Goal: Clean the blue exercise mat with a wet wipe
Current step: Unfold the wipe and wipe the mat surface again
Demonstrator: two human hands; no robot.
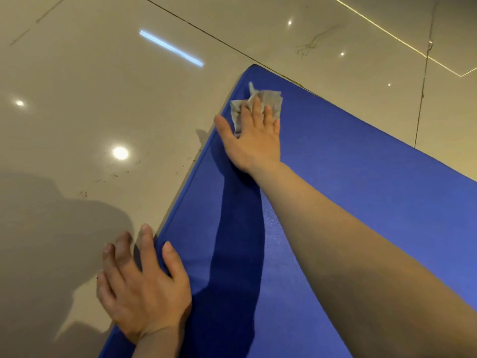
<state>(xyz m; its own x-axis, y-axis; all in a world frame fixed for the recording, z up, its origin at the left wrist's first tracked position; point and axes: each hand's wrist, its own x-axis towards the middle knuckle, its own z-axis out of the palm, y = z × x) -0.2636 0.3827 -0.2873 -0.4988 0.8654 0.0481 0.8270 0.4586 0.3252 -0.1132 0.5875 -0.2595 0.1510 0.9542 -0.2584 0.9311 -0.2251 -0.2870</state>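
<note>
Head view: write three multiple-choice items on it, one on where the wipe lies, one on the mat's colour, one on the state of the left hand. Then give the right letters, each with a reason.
1. Where on the mat is the wet wipe?
A. near the far corner
B. at the mat's middle
C. on the floor beside the mat

2. What colour is the mat?
A. green
B. blue
C. red

3. How is the left hand?
A. clenched in a fist in the air
B. pinching the wipe
C. spread flat across the mat's near edge and the floor

Answers:
1 A: the wipe sits crumpled under the fingers of the right hand, close to the mat's far corner.
2 B: the whole surface of the mat is blue against pale glossy tiles.
3 C: its fingers lie straight, the thumb on the mat and the fingers on the tiles.
</note>
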